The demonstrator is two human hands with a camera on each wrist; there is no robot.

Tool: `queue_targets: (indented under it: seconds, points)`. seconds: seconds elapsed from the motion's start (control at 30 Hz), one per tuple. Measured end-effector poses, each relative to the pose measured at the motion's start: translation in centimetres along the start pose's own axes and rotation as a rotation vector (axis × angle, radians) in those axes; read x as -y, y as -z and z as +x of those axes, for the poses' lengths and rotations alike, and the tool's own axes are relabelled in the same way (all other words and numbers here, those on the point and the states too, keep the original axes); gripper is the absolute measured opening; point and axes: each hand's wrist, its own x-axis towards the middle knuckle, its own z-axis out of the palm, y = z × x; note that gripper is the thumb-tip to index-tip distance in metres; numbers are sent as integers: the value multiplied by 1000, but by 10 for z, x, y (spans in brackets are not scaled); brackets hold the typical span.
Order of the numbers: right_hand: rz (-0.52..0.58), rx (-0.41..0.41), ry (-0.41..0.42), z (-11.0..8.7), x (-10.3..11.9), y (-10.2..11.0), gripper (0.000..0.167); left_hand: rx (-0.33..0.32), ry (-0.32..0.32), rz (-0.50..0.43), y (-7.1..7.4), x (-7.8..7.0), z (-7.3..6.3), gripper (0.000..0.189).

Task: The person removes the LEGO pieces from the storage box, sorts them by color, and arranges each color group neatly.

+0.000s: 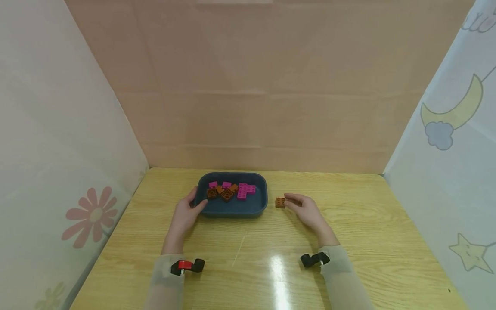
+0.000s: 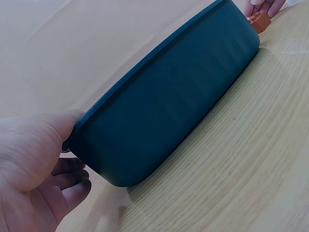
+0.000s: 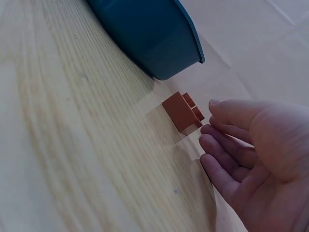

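A dark blue plastic tray [image 1: 232, 211] stands on the table, with several pink bricks [image 1: 242, 192] and brown bricks [image 1: 227, 195] inside. My left hand [image 1: 186, 214] grips its left end, thumb over the rim and fingers against the outer wall; in the left wrist view the hand [image 2: 34, 169] shows beside the tray's side [image 2: 164, 92]. To the right of the tray, a single brown toy building brick [image 1: 280, 203] sits studs up on the wood. Right at its edge is my right hand [image 1: 308, 211], holding nothing, fingers loosely bent around the brick's right side [image 3: 179, 115] in the right wrist view.
The light wooden table [image 1: 240, 258] runs back to a beige cloth wall [image 1: 248, 107]. Printed white sheets hang at left [image 1: 38, 150] and right [image 1: 445, 181]. Each sleeve carries a small black wrist camera [image 1: 315, 259].
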Motion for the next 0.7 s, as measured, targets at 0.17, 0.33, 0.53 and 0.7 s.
queue_targets:
  seconds: [0.17, 0.33, 0.53, 0.7]
  points:
    - [24, 9, 1, 2, 2, 1, 49, -1, -1, -12, 1, -1, -1, 79]
    - [58, 0, 15, 2, 10, 2, 49, 1, 7, -8, 2, 0, -1, 79]
    - [114, -69, 102, 5, 37, -5, 42, -2, 10, -13, 2, -1, 0, 78]
    - [236, -112, 145, 6, 61, -19, 37, 3, 1, -17, 0, -3, 0, 77]
